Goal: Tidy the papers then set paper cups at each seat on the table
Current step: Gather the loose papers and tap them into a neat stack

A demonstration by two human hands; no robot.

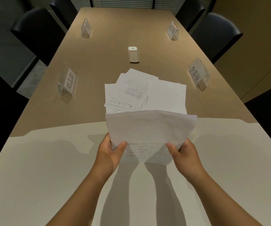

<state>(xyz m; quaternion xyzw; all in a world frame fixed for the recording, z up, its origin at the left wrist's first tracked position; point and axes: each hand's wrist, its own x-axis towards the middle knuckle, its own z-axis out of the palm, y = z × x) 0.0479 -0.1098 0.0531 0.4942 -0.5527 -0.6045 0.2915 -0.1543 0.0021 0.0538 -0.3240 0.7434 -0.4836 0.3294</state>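
Note:
A stack of white papers [149,132] is held tilted above the near, pale part of the table [50,160]. My left hand [110,152] grips its lower left edge and my right hand [183,154] grips its lower right edge, thumbs on top. Beyond the stack, several loose printed sheets [141,92] lie scattered and overlapping on the brown tabletop. No paper cups are in view.
Clear name card stands sit at the seats: near left [68,84], near right [198,74], far left [86,28], far right [173,31]. A white and beige remote-like device [133,55] lies mid-table. Dark chairs [38,31] line both sides.

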